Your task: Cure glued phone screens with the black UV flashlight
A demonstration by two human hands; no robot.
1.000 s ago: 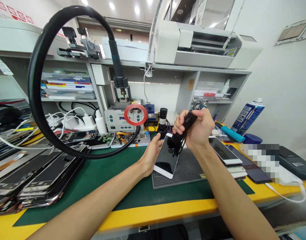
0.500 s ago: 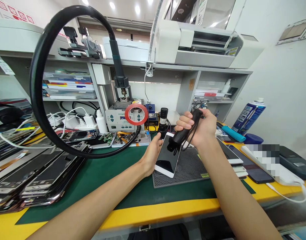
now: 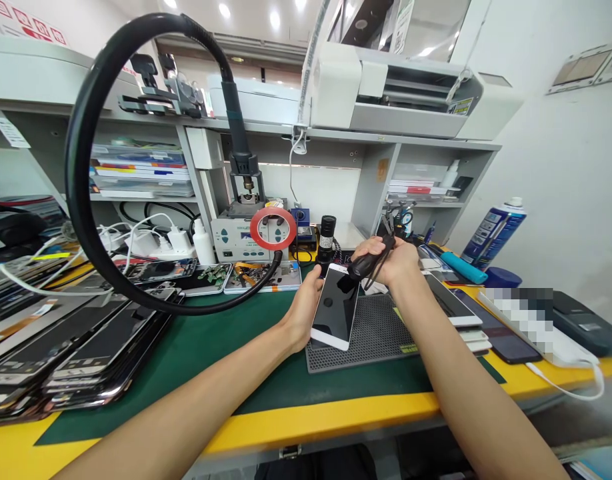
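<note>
My left hand (image 3: 305, 309) grips a white-framed smartphone (image 3: 335, 310) by its left edge, its dark screen tilted up towards me. The phone is held over a grey perforated mat (image 3: 371, 347). In my right hand (image 3: 389, 260) is a black flashlight (image 3: 369, 261) with a wrist cord, its head close to the phone's upper right corner. My right fingers are wrapped round its barrel. Whether the flashlight is lit I cannot tell. Behind the phone a second black cylindrical torch-like tool (image 3: 327, 240) stands upright on the bench.
Stacked phone screens (image 3: 101, 353) lie at the left, below a looped black hose (image 3: 79, 173) with a red tape roll (image 3: 273, 228) near its end. White-framed phones (image 3: 456, 303), a spray can (image 3: 493, 233) and a white power strip (image 3: 566, 347) lie to the right.
My right hand has moved down with the flashlight, which now lies at a flatter angle beside the phone's upper right edge. More of the phone's screen shows. My left hand stays in place.
</note>
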